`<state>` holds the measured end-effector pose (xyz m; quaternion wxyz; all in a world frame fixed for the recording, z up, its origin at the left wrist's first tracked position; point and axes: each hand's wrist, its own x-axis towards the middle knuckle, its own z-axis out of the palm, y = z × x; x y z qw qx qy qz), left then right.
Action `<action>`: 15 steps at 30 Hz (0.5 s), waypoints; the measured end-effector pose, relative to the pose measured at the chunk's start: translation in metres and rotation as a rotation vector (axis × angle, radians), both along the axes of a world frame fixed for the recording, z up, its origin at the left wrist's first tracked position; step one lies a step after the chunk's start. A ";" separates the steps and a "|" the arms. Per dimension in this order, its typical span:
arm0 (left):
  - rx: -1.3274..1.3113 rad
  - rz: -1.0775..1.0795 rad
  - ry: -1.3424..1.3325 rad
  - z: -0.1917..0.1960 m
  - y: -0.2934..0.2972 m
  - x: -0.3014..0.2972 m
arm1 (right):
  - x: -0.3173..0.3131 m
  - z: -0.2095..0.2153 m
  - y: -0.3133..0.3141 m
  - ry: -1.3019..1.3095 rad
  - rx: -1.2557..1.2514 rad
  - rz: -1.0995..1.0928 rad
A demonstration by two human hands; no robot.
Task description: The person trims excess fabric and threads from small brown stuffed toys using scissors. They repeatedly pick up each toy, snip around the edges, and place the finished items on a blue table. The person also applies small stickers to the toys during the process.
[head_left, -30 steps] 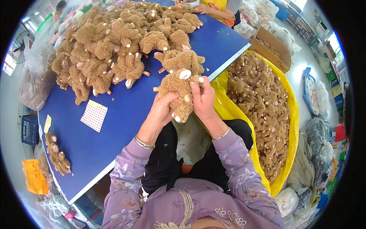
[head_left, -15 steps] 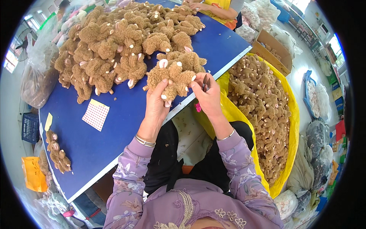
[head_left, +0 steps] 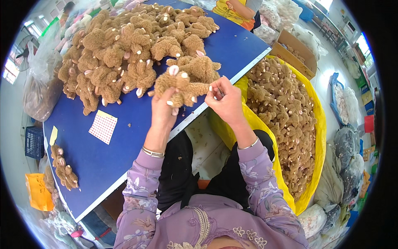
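Observation:
A curly brown plush toy with pink-lined ears and white tips is held over the front edge of the blue table. My left hand is closed around its lower body. One limb stretches out straight to the right, and my right hand pinches at its pale tip with thumb and forefinger, the other fingers curled in. Whether the dark snips are still in that palm is hidden. Behind the held toy, another brown plush toy lies at the near end of a large heap of the same toys.
A yellow sack full of brown toys stands right of the table. A sticker sheet and a small row of toys lie at left. A cardboard box is beyond the sack. Another person's arm shows at the far edge.
The snips' blades, visible in my right hand before, no longer show. My right fingers now pinch at the limb's tip, and the limb is drawn out straighter. The toy has shifted slightly left.

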<state>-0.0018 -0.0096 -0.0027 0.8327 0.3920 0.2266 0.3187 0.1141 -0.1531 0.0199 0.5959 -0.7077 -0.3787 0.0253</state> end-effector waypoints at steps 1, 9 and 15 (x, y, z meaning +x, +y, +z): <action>0.001 0.026 -0.057 0.007 0.001 0.001 | -0.003 0.004 -0.001 0.065 0.016 0.016; -0.103 -0.115 0.005 0.002 0.000 0.001 | 0.000 0.007 -0.004 0.198 -0.042 0.214; -0.165 -0.057 0.025 0.003 -0.003 0.005 | -0.002 0.009 -0.004 0.164 -0.029 0.277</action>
